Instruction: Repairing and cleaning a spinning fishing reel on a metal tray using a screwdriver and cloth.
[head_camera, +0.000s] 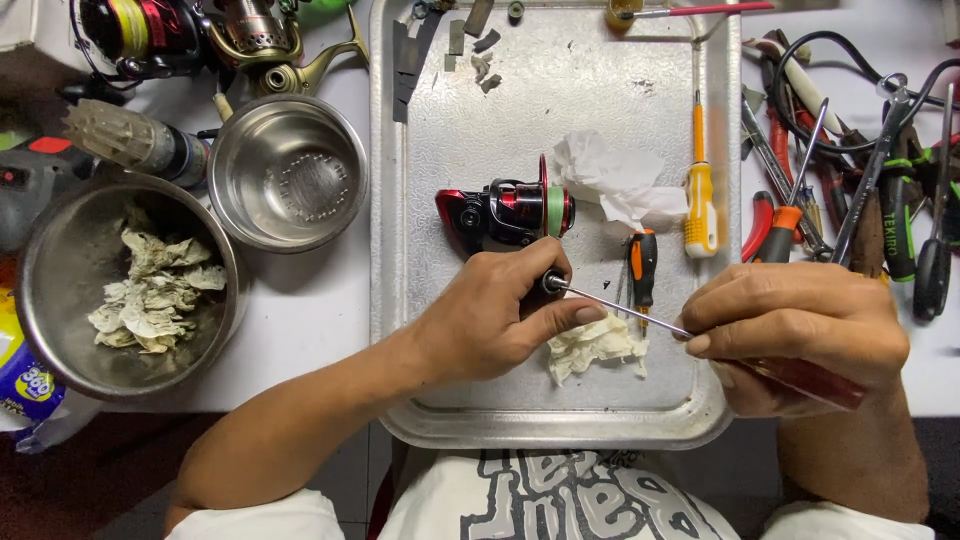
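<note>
At far left, a large steel bowl (60, 290) holds crumpled, soiled paper scraps (155, 290). Just right of it stands a smaller steel bowl (288, 172), with another fishing reel (200, 35) lying above on the white table (300, 320).

A metal tray (560, 70) occupies the centre. On it rests a red and black fishing reel (505, 212), lying on its side, with a white tissue (620, 180) just beside it to the right.

The left hand (495, 320) lies on the tray directly below the reel. Its fingers (530, 265) are curled shut around a small dark part at the reel's underside, the thumb (570, 315) extended along the shaft. The reel sits just above the knuckles, touching the fingertips.

A thin metal screwdriver shaft (620, 308) runs from that part rightward, over a crumpled cloth wad (597, 345). A small orange and black screwdriver (642, 268) lies above the wad, and a yellow screwdriver (700, 205) just beyond.

The right hand (800, 330) is closed on the screwdriver, its dark red handle (810, 383) showing below the palm, fingers wrapped tight. This hand is well apart from the reel.

At far right, a heap of pliers and hand tools (860, 190) lies on the table.
</note>
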